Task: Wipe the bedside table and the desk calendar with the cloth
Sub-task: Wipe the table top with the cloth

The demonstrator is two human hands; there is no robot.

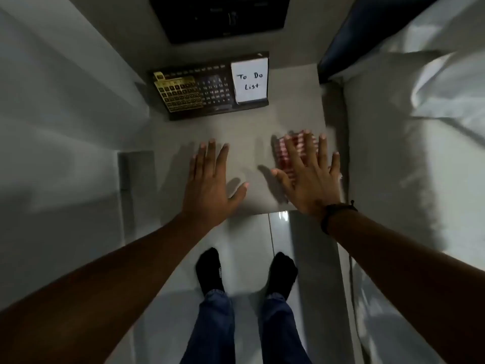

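The grey bedside table [244,127] fills the middle of the view. At its back stands a dark desk calendar [199,93] with a white "To Do List" pad [250,81] on its right side. A red-and-white checked cloth [286,151] lies on the table's right part. My right hand [309,177] hovers flat over the cloth with fingers spread, covering most of it; whether it touches the cloth I cannot tell. My left hand [212,182] is spread flat over the table's front left, holding nothing.
A bed with white sheets [393,153] and a pillow [446,82] borders the table on the right. White walls run along the left. A dark object [220,17] sits behind the table. My feet in black socks [210,269] stand on a glossy tiled floor.
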